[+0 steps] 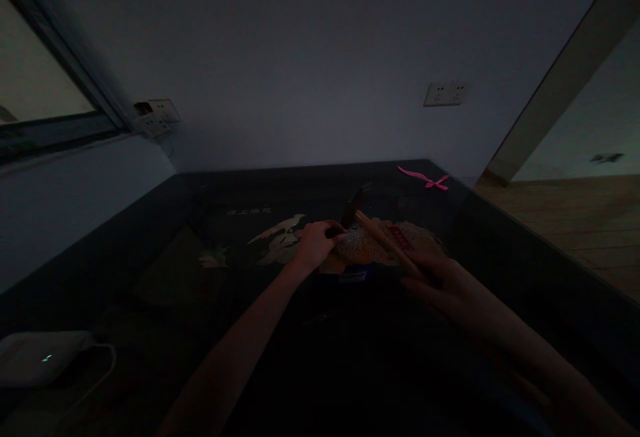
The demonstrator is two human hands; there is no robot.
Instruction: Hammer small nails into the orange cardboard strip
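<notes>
My right hand [440, 284] is wrapped round the wooden handle of a hammer [383, 237]. The hammer's dark head is up and to the left, close to the fingertips of my left hand [316, 242]. Thumb and forefinger of that left hand are curled together in a pinch; what is between them, if anything, is too dark to make out. Under both hands lies a speckled orange-brown patch [367, 244] with a red mark; I cannot tell whether it is an object or part of the table's picture. A blue label [353, 275] shows at its near edge.
The dark table [300, 180] bears a printed bird-and-flower picture and writing. A pink ribbon-like strip [437, 184] lies at the back right corner. A white device [43, 357] with a lit display and cable sits at the near left. Wall sockets [445, 94] are behind.
</notes>
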